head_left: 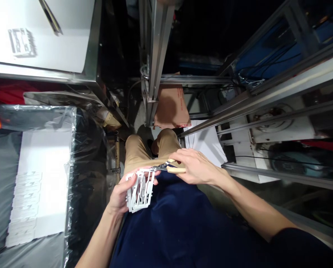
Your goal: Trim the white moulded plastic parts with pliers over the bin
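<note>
My left hand (121, 195) grips a white moulded plastic frame (140, 190) with several bars, held upright over my lap. My right hand (196, 166) is closed on small cutting pliers (169, 167) with tan handles. The metal jaws of the pliers touch the top edge of the white frame near my left fingertips. Both hands are above my dark blue shirt and tan trousers.
At the left a box lined with clear plastic (71, 178) holds stacked white plastic parts (29, 208). A white-topped steel table (43, 37) is at upper left. Metal machine frames (267, 96) stand at the right. A brown cardboard sheet (170, 106) lies on the floor ahead.
</note>
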`<state>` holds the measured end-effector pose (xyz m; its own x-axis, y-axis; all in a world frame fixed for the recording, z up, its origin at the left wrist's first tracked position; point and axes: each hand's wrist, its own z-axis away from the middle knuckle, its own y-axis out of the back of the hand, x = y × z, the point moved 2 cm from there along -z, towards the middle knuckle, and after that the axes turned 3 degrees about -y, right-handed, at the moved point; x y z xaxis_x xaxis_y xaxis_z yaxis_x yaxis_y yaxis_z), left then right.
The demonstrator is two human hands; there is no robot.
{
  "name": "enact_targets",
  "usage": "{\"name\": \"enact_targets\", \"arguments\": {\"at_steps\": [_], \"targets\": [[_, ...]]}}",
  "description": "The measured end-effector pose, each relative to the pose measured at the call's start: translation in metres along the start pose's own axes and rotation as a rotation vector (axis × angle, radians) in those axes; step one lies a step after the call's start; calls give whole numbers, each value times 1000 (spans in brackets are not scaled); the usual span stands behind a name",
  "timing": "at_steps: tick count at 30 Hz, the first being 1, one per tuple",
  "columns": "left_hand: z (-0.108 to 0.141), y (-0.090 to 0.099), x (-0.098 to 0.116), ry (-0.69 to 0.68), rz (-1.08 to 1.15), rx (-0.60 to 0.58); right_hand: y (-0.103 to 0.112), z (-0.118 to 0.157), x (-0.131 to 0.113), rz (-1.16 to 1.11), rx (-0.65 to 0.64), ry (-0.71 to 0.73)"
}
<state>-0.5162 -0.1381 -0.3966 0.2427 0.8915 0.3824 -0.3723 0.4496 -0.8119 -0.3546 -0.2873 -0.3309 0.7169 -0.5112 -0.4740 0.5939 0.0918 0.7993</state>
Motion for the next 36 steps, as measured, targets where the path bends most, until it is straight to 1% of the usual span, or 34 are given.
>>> {"name": "enact_targets", "arguments": {"at_steps": [9, 12, 15, 18, 20, 22, 24, 27, 31, 36], "targets": [[0, -1, 0, 19, 22, -15, 3, 1, 0, 20, 14, -9], [-2, -3, 0, 12, 49, -15, 2, 1, -1, -37, 29, -37], [-8, -7, 3, -41, 105, 16, -1, -3, 0, -235, 87, -145], [-15, -11, 11, -135, 143, 72, -7, -8, 1, -498, 214, -285], [-20, -13, 17, -196, 144, 94, -12, -10, -1, -687, 250, -314], [-24, -16, 25, -255, 132, 109, -20, -12, -6, -906, 206, -293], [-27, -20, 31, -311, 124, 112, -27, -14, -13, -1127, 148, -240], [-31, -25, 37, -350, 125, 98, -32, -16, -24, -1347, 136, -147], [-34, -28, 39, -349, 139, 89, -29, -19, -31, -1402, 152, -73], [-35, -26, 38, -365, 153, 84, -25, -21, -33, -1395, 153, -71]]}}
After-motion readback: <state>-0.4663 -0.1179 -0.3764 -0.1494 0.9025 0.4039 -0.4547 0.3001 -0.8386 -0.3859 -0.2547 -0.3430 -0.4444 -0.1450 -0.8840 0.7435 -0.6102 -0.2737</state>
